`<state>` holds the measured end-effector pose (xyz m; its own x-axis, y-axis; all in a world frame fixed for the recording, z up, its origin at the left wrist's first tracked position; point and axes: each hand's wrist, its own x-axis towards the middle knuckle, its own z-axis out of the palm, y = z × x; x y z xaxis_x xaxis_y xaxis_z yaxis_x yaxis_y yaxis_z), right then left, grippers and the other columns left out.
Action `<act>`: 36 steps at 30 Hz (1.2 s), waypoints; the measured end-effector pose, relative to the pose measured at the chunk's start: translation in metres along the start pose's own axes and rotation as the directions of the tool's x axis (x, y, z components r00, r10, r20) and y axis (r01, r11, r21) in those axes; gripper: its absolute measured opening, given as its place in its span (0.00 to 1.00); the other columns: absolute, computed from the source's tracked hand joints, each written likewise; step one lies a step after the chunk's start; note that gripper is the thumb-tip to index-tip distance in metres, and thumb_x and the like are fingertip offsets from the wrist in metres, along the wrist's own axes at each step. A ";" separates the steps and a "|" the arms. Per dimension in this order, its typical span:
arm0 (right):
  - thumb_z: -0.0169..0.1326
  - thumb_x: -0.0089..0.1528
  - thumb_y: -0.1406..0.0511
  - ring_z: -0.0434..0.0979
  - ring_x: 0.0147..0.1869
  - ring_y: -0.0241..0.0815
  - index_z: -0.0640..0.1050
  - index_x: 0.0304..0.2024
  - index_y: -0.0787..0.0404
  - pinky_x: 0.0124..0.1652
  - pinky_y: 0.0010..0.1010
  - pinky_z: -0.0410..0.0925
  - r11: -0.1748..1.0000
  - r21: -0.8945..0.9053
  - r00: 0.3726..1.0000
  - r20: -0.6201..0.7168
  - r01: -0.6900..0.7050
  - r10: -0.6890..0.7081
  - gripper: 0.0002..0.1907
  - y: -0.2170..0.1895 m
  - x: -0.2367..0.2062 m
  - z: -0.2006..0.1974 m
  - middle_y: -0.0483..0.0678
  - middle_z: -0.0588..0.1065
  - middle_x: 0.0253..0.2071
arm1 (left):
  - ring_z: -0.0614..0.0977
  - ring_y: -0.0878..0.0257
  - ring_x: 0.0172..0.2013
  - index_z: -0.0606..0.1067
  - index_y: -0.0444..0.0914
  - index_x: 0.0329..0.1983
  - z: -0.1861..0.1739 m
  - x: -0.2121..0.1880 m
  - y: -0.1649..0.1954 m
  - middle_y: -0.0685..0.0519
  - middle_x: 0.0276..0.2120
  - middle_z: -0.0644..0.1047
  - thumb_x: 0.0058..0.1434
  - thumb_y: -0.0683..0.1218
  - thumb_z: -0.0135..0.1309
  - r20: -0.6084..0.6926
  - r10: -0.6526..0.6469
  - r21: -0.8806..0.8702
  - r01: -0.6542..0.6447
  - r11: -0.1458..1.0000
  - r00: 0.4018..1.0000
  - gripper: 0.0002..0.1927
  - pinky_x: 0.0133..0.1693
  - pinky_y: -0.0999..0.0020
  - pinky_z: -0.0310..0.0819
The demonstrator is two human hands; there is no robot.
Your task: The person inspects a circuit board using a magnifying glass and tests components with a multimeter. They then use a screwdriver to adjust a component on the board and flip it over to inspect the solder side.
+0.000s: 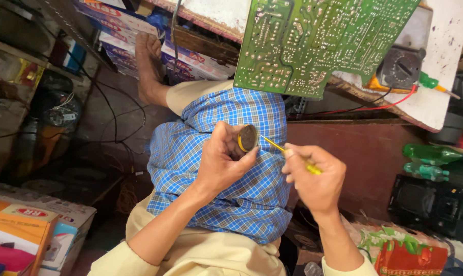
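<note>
My left hand (222,161) holds a small round tin (248,137) with a yellow rim, tilted so its dark inside faces right. My right hand (313,176) grips a thin yellow-handled tool (292,155) whose tip touches the tin's edge. Both hands hover over my lap, which is covered by a blue checked cloth (231,194). A green circuit board (313,41), solder side up, rests on the bench edge just above the hands.
A multimeter (401,68) with a red lead lies on the white bench at the right. Cardboard boxes (37,230) sit at lower left, stacked boxes (124,30) under the bench. Green bottles (428,161) and a black device (431,202) stand at right. My bare foot (149,66) rests ahead.
</note>
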<state>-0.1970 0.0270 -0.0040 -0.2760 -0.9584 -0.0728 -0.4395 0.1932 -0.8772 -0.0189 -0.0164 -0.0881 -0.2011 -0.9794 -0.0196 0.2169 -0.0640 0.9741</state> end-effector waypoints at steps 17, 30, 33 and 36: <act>0.62 0.61 0.74 0.79 0.33 0.40 0.80 0.45 0.68 0.34 0.29 0.73 0.838 -0.233 0.869 0.088 0.493 -0.487 0.10 0.001 -0.004 0.010 0.51 0.78 0.33 | 0.75 0.78 0.23 0.66 0.34 0.46 -0.001 0.005 0.002 0.55 0.26 0.78 0.58 0.38 0.65 0.002 0.011 0.036 -0.011 0.999 1.000 0.19 0.22 0.80 0.65; 0.64 0.58 0.75 0.74 0.28 0.47 0.78 0.37 0.66 0.29 0.37 0.67 0.531 -0.463 0.698 0.361 0.710 -0.619 0.07 -0.042 0.007 0.012 0.50 0.75 0.27 | 0.73 0.79 0.23 0.63 0.36 0.41 0.002 0.003 0.000 0.56 0.28 0.78 0.60 0.38 0.64 0.003 0.043 0.013 -0.043 0.999 0.999 0.19 0.22 0.80 0.65; 0.63 0.58 0.75 0.76 0.30 0.48 0.78 0.38 0.68 0.31 0.36 0.69 0.546 -0.459 0.706 0.338 0.701 -0.622 0.08 -0.038 0.010 0.016 0.51 0.76 0.29 | 0.73 0.79 0.22 0.62 0.36 0.41 0.001 0.004 0.001 0.55 0.28 0.78 0.60 0.38 0.63 0.000 0.047 0.015 -0.047 0.999 0.999 0.19 0.21 0.79 0.65; 0.64 0.57 0.75 0.76 0.29 0.48 0.78 0.37 0.67 0.30 0.37 0.69 0.561 -0.476 0.730 0.337 0.677 -0.595 0.07 -0.034 0.008 0.017 0.51 0.76 0.28 | 0.74 0.79 0.22 0.61 0.36 0.40 0.001 0.004 -0.001 0.55 0.29 0.78 0.59 0.39 0.64 -0.009 0.074 0.034 -0.073 0.997 0.997 0.20 0.21 0.79 0.66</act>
<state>-0.1694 0.0094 0.0176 0.3478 -0.8851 0.3092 -0.8405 -0.4405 -0.3156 -0.0209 -0.0196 -0.0888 -0.1761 -0.9831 0.0503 0.1981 0.0147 0.9801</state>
